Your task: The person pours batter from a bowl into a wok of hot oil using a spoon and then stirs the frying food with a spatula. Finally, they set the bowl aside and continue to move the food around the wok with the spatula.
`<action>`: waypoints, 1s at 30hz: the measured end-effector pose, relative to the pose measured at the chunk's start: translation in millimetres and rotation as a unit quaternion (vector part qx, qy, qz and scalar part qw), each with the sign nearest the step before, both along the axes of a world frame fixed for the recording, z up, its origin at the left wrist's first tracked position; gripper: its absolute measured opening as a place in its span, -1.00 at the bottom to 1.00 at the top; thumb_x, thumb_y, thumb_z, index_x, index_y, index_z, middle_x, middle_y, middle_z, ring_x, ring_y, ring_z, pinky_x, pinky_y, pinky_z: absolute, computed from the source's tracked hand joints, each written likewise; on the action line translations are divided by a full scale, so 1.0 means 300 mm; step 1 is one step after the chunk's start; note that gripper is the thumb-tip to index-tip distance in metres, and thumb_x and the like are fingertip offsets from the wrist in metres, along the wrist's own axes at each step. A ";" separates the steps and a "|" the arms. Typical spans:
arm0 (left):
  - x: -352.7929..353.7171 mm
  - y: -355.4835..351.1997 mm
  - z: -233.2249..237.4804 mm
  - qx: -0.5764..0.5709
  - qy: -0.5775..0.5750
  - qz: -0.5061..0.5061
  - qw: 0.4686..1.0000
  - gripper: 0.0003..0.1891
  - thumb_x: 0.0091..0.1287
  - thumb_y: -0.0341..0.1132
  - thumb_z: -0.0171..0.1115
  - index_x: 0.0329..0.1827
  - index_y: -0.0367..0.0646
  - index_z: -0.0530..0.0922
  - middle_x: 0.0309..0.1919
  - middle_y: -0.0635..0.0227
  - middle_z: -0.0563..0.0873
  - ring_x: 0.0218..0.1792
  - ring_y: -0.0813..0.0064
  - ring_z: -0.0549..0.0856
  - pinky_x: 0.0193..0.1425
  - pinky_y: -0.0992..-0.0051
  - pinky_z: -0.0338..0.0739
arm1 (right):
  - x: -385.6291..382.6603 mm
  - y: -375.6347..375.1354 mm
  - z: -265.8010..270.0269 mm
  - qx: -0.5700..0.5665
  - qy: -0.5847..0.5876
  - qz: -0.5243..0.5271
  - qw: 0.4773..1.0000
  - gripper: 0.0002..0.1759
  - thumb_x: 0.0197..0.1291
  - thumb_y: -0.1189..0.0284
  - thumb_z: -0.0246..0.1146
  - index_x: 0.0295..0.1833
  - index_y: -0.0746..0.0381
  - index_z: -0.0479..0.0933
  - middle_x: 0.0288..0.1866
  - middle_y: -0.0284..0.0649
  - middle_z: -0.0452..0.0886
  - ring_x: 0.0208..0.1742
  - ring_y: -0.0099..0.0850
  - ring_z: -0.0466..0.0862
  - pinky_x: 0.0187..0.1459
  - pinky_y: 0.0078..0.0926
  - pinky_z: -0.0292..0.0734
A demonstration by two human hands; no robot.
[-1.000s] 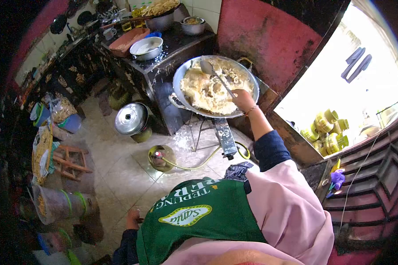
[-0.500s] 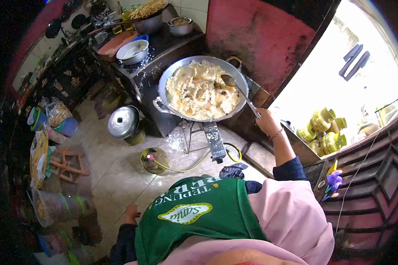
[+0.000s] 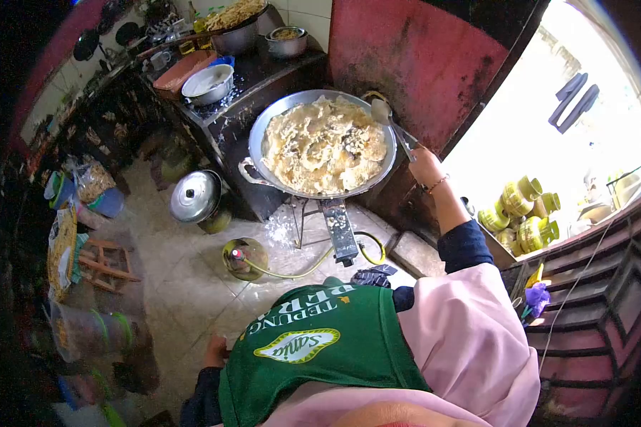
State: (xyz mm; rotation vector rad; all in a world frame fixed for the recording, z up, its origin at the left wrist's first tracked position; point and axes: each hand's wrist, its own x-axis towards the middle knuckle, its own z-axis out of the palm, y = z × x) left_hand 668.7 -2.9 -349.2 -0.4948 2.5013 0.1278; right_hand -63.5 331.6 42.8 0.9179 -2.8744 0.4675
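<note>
Left hand (image 3: 216,350) hung low beside the green apron (image 3: 320,341), grip unreadable. Wok (image 3: 286,102) held frying chips (image 3: 320,146). Metal ladle (image 3: 395,128) lay on its right rim, with right hand (image 3: 426,165) clenched round the handle end. Probably stiff, light, greasy and hot: grip it far back.

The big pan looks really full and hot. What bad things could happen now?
The right hand holds the ladle right at the rim of the pan, so hot splashes might reach it. The yellow hose trails across the floor from the gas cylinder; a foot could snag it.
</note>
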 end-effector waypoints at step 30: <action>0.201 -0.155 0.176 -0.005 0.018 0.028 0.999 -0.80 0.14 -0.28 0.02 -0.29 -0.16 0.54 -0.31 0.10 0.61 -0.27 0.06 0.60 -0.23 0.11 0.48 | 0.448 0.065 0.010 -0.302 -0.540 -0.089 0.780 -0.87 0.13 0.51 0.06 -0.36 0.34 0.48 -0.63 -0.25 0.48 -0.72 -0.53 0.43 -0.74 -0.53 0.32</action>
